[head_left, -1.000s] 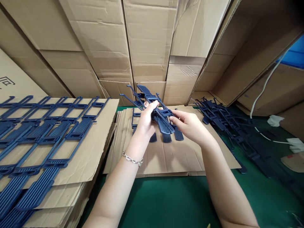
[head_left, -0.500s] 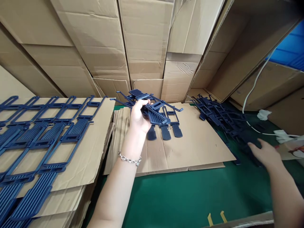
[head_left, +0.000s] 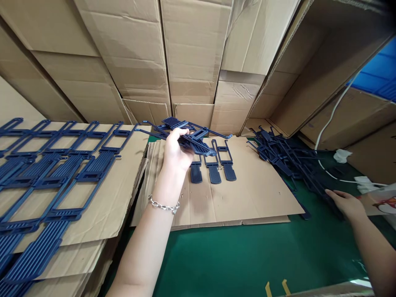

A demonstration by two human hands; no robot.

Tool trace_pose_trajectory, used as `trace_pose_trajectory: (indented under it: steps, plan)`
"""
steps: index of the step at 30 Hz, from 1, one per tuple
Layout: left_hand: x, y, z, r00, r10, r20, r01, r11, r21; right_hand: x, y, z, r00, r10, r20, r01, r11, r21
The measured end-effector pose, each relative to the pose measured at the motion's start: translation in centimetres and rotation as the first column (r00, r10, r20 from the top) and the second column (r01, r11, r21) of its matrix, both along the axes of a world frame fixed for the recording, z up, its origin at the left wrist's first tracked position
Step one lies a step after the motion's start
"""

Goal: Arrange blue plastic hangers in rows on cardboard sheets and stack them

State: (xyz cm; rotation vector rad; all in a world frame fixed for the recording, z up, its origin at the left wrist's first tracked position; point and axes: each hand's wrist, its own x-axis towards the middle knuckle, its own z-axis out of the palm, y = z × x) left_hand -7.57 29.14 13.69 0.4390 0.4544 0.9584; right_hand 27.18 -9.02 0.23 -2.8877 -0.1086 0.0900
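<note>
My left hand [head_left: 179, 152] is closed around a crossed bundle of dark blue plastic frames [head_left: 199, 135] with ribbed paddle ends, raised over the cardboard. Below the bundle, several similar frames [head_left: 213, 173] lie in a row on a cardboard sheet [head_left: 247, 198], partly hidden by the hand. At the right, a tangled pile of the same frames [head_left: 278, 152] spreads across the green table. At the pile's near end, my right hand [head_left: 348, 204] grips dark blue frame pieces between thumb and fingers; its fingertips are partly hidden.
On the left, a cardboard stack [head_left: 102, 222] carries overlapping rows of blue frames [head_left: 93, 169]. Tall cardboard boxes [head_left: 192, 53] wall off the back. A white cable [head_left: 332, 111] hangs at the right near crumpled white paper [head_left: 342, 156]. Yellow hooks [head_left: 286, 286] stick up at the front edge.
My left hand and its bundle have shifted slightly left in view. My right hand has closed on the near end of the pile, and the frames there have moved a little.
</note>
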Motion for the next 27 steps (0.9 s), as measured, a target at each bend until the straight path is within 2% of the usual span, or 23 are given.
trace_pose_trajectory:
  steps: [3,6,8,9,11,12,13,16,19,23,27]
  plan:
    - [0.1,-0.2,0.0,1.000,-0.016,0.000,0.016,1.000,-0.008,-0.7,1.7,0.8,0.994,-0.103,-0.048,0.101,0.994,-0.046]
    - [0.3,-0.4,-0.1,0.999,-0.038,0.018,0.039,0.999,-0.006,-2.6,4.6,1.9,0.990,-0.099,0.097,0.106,0.992,-0.072]
    - [0.4,-0.4,-0.2,0.999,-0.045,0.022,0.045,0.999,-0.004,-4.3,7.4,2.3,0.971,0.032,0.237,-0.020,0.998,-0.056]
    - [0.5,-0.5,-0.2,0.999,-0.049,0.021,0.049,0.999,-0.002,-5.1,9.1,2.4,0.937,0.176,0.302,-0.169,0.984,-0.049]
    - [0.5,-0.7,-0.2,0.998,-0.061,0.015,0.061,0.998,0.000,-6.4,12.5,2.0,0.839,0.468,0.278,-0.477,0.878,-0.039]
    - [0.5,-0.8,-0.1,0.997,-0.071,0.012,0.071,0.997,0.005,-6.8,14.0,1.7,0.808,0.537,0.244,-0.545,0.838,-0.042]
    - [0.5,-1.0,0.0,0.997,-0.083,0.010,0.083,0.996,0.015,-7.0,15.4,1.2,0.803,0.559,0.206,-0.564,0.825,-0.039]
    - [0.2,-1.4,0.4,0.994,-0.107,-0.004,0.107,0.993,0.052,-6.4,17.9,-0.2,0.860,0.500,0.099,-0.501,0.865,-0.022]
    - [-0.1,-1.5,0.8,0.994,-0.105,-0.009,0.106,0.993,0.049,-4.9,18.3,-0.8,0.872,0.481,0.091,-0.483,0.875,-0.003]
    - [-0.3,-1.5,0.9,0.995,-0.099,0.007,0.099,0.995,0.032,-3.8,18.1,-0.5,0.870,0.478,0.123,-0.481,0.877,-0.002]
    - [-0.3,-1.6,0.9,0.994,-0.111,-0.006,0.111,0.992,0.062,-4.5,19.2,0.5,0.913,0.393,0.108,-0.391,0.920,-0.033]
